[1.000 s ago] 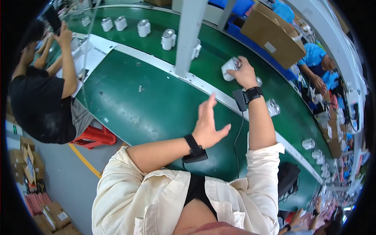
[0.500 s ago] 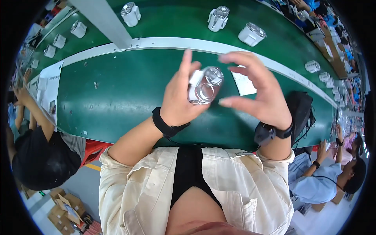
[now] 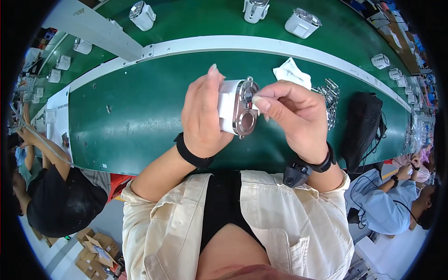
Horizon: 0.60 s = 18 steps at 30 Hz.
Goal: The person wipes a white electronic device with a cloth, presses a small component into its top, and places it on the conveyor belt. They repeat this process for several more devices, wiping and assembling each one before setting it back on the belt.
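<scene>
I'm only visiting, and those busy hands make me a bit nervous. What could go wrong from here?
The white unit seems to rest mainly in the left hand's grip, so it might slip. The right hand's fingertips are at its shiny metal end, which could get smudged. Loose metal pieces lie close beside that hand, so a careless sweep might scatter them.

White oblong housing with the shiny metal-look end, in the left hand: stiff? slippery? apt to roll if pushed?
The white oblong housing is probably stiff: no denting shows under the left hand. Its shiny metal-look end looks smooth, so likely slippery there. The flattish white side suggests sliding rather than rolling if laid on it.
</scene>
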Motion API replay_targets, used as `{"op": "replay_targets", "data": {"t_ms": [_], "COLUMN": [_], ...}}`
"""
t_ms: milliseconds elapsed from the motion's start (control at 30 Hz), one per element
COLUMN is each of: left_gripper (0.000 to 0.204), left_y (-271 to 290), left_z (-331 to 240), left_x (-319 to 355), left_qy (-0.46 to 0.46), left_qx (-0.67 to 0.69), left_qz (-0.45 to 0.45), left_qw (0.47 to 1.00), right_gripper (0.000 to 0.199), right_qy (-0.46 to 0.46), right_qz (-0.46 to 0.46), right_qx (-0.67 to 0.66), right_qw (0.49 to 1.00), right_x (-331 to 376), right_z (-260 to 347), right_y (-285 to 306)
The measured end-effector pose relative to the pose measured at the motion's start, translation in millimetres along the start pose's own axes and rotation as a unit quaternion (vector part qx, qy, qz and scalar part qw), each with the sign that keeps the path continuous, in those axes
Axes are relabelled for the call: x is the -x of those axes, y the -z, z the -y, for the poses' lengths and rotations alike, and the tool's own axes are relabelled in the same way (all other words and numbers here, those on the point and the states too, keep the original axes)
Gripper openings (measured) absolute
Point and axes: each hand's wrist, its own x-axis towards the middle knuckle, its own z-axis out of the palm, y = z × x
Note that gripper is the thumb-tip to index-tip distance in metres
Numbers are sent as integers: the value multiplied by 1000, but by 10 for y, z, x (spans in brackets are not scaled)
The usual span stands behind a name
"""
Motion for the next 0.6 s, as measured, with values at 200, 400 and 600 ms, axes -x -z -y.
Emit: {"op": "replay_targets", "data": {"t_ms": [200, 400, 600], "left_gripper": [103, 106, 107], "left_y": [20, 41, 50], "left_z": [-41, -53, -49], "left_x": [39, 56, 30], "left_qy": [110, 139, 144], "left_qx": [149, 202, 229], "left_qz": [73, 114, 128], "left_qw": [980, 963, 954], "right_gripper": [10, 12, 13], "right_qy": [181, 200, 180], "right_qz": [62, 73, 50], "right_qx": [208, 232, 167], "right_qw": [959, 949, 968], "right_x": [-103, -147, -134], "right_z": [12, -29, -101], "right_y": [136, 158, 148]}}
